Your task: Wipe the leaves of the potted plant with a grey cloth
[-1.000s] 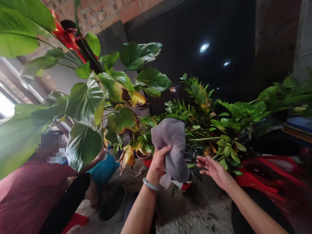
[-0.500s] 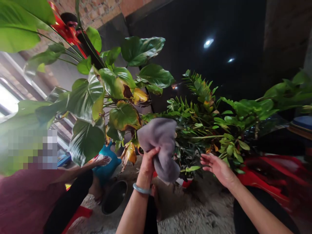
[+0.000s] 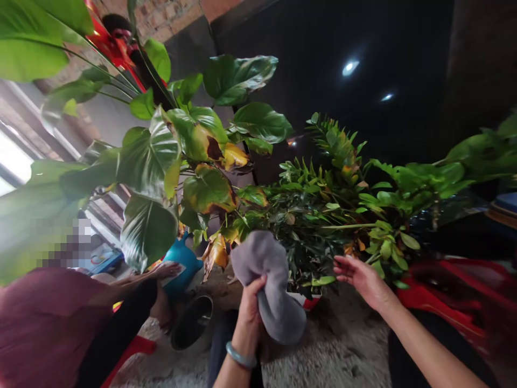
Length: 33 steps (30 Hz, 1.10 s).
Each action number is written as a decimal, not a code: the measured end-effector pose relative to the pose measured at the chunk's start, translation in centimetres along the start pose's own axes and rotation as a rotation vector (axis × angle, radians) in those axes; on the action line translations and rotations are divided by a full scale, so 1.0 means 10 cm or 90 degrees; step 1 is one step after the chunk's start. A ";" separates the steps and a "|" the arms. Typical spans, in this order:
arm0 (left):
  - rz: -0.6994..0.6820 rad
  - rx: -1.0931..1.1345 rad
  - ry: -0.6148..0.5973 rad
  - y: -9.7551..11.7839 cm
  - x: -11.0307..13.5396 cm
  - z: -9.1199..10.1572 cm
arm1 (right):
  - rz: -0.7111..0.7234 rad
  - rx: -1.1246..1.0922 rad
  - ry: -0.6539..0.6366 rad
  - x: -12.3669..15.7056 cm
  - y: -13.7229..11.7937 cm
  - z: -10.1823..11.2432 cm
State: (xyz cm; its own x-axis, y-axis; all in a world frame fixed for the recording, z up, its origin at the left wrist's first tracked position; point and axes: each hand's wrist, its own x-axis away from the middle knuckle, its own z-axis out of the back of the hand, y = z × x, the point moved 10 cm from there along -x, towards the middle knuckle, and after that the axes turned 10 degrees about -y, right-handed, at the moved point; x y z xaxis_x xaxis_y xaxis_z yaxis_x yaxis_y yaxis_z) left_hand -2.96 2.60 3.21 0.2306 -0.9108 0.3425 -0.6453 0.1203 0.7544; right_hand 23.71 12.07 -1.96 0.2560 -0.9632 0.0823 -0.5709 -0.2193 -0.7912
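Right now, we have the grey cloth [image 3: 275, 285] bunched in our left hand [image 3: 251, 303], above the rough floor [image 3: 323, 353] and in front of the dark-leaved plant [image 3: 293, 245]; whether it brushes any leaf, we cannot tell. Our right hand [image 3: 361, 277] holds nothing we can see, fingers loosely apart, near the green stems [image 3: 379, 237]. As we judge it, the cloth is securely gripped, but no wiping shows. Browned leaves [image 3: 214, 191] hang at left, above the dark bucket [image 3: 180, 331].
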 end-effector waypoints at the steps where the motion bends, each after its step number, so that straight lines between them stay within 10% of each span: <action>1: -0.038 0.004 -0.009 0.21 -0.05 -0.08 | 0.006 0.001 -0.008 -0.01 -0.01 -0.01; 4: -0.104 -0.041 -0.033 0.47 -0.20 -0.23 | 0.001 0.000 -0.007 -0.01 0.01 -0.05; 12: 0.029 -0.172 -0.068 -0.51 -0.09 0.21 | -0.009 0.008 0.008 0.02 0.00 -0.01; 20: -0.144 0.049 -0.045 0.57 -0.20 -0.32 | 0.004 -0.008 -0.016 0.03 -0.02 -0.09; 28: 0.149 -0.140 -0.041 -0.70 -0.02 0.18 | -0.021 0.010 0.007 0.06 -0.03 -0.09; 33: 0.145 -0.127 -0.086 -0.28 0.03 -0.02 | -0.002 0.007 0.031 0.05 -0.05 0.01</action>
State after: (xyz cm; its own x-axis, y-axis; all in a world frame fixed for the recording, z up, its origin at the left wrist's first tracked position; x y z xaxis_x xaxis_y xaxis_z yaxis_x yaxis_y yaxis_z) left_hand -0.91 2.13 1.32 -0.0107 -0.8939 0.4481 -0.5107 0.3902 0.7661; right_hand 24.21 11.67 -1.53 0.2199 -0.9689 0.1137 -0.5616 -0.2211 -0.7973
